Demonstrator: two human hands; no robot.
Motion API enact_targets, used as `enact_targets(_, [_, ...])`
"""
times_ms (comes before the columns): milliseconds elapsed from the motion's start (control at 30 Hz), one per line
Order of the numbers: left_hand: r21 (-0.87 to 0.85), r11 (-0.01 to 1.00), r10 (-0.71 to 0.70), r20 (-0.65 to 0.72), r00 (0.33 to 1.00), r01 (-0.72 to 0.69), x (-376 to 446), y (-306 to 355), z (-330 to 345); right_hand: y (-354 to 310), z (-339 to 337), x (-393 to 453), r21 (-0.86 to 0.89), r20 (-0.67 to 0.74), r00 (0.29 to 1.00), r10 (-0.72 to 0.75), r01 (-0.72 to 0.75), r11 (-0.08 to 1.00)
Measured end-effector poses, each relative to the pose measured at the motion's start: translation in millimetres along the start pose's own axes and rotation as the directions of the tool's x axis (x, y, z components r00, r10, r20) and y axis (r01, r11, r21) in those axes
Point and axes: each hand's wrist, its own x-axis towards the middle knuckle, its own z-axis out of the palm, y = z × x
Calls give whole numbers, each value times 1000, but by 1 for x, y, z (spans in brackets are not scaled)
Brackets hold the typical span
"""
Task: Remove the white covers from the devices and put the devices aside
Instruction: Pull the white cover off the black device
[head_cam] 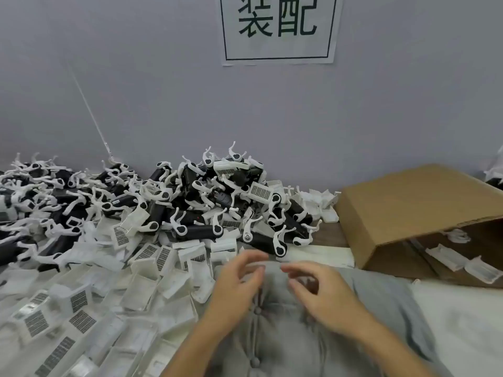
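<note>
Beyond both hands a grey wall carries a white paper sign with dark printed characters. Ahead and to the left of the hands, a big heap of black devices with white plastic clips and arms covers the desk up to the wall. Nearer, left of the left hand, lies a spread of loose white plastic covers with grey gridded labels, overlapping one another. Ahead and to the right of the right hand, a brown cardboard box tipped on its side holds a few more white covers. Under both hands is a grey buttoned shirt front. The left hand and the right hand hover close together, fingers loosely curled; blur hides whether either grips anything.
</note>
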Motion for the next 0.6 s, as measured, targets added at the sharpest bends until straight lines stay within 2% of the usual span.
enact_targets(133, [26, 999, -25, -167, 986, 30, 48, 6, 3, 10, 6, 53, -44, -172, 985, 21, -29, 999])
enact_targets(267, [-129, 990, -96, -273, 957, 63, 81, 8, 19, 17, 15, 87, -41, -241, 966, 93, -106, 994])
enact_targets(367, [-152, 988, -69, -363, 929, 14, 84, 1, 29, 23, 23, 90, -57, -307, 946, 105, -128, 990])
enact_targets(500, [-62, 996, 41, -373, 927, -69, 87, -14, 30, 31, 31, 90, -104, -326, 944, 43, -81, 991])
enact_targets(600, [61, 992, 123, -327, 937, -109, 92, -18, 30, 39, 32, 91, -181, -245, 968, 51, -98, 979])
